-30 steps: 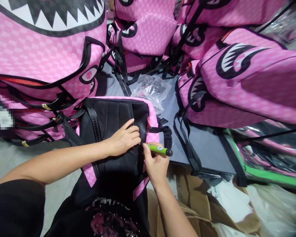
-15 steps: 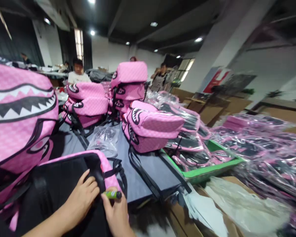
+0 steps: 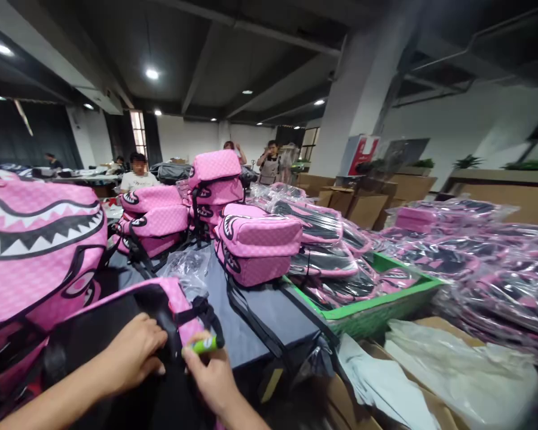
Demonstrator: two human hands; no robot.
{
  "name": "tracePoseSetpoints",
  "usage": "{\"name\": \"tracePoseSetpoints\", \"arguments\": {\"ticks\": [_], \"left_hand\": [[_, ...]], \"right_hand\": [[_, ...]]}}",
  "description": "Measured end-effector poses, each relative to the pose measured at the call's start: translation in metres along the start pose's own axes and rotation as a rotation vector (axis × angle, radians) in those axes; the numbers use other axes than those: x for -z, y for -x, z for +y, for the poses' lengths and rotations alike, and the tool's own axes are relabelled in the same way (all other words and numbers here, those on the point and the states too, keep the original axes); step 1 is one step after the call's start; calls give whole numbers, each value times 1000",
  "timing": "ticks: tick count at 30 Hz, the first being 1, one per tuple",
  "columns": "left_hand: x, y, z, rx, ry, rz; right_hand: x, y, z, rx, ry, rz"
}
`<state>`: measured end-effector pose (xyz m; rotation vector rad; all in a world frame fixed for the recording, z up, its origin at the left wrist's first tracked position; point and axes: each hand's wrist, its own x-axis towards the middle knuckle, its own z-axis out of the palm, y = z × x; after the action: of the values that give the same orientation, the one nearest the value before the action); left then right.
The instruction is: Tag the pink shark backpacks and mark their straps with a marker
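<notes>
A pink backpack (image 3: 190,329) lies in front of me with its black side (image 3: 112,316) facing up. My left hand (image 3: 137,349) is on this black side, its fingers curled together and closed on the material; the fingertips are partly hidden. At the pink right edge, beside the black strap (image 3: 201,312), my right hand (image 3: 213,370) is closed around a short green stick-like tool with a black end (image 3: 205,344). Its working tip is hidden by my fingers, so its kind is unclear. A large pink backpack with a shark mouth (image 3: 40,263) stands close on the left.
Stacked pink backpacks (image 3: 260,245) stand on the grey table (image 3: 251,325). To the right are a green-rimmed bin (image 3: 376,304) of bagged backpacks and a heap of wrapped ones (image 3: 475,269). Plastic sheets (image 3: 461,358) lie over cardboard. Several people are farther back.
My left hand's fingers, spread on the black side before, are now curled in. My right hand still holds the green tool at the edge. The camera view has tilted up.
</notes>
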<state>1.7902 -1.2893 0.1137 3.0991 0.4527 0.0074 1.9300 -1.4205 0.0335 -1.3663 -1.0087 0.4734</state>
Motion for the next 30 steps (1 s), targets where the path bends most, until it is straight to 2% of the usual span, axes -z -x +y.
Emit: {"name": "tracePoseSetpoints", "arguments": {"ticks": [2, 4, 6, 7, 9, 12, 14, 17, 21, 23, 27, 30], "left_hand": [[23, 20, 15, -2, 10, 78], [42, 35, 30, 58, 31, 170], [47, 41, 41, 143, 53, 222], [44, 41, 44, 177, 62, 222], [25, 39, 45, 202, 69, 188], [-11, 38, 38, 141, 28, 137], [-25, 43, 33, 110, -34, 146], [-22, 54, 21, 96, -61, 220], [1, 55, -4, 176, -39, 469], [7, 41, -15, 172, -22, 429], [3, 1, -27, 221, -94, 145], [-5, -16, -24, 242, -204, 109]], "right_hand": [[15, 1, -32, 25, -105, -86], [28, -4, -58, 129, -138, -178], [36, -12, -70, 229, -85, -274], [36, -16, -71, 261, -52, -310], [30, -21, -61, 312, 17, -339], [12, -18, -33, 441, 157, -295], [1, -14, -18, 560, 231, -261], [-8, -12, -7, 675, 282, -246], [-16, -12, 0, 716, 315, -246], [-20, -5, 4, 710, 319, -209], [-21, 16, 9, 713, 316, -188], [-13, 28, 11, 702, 347, -233]]}}
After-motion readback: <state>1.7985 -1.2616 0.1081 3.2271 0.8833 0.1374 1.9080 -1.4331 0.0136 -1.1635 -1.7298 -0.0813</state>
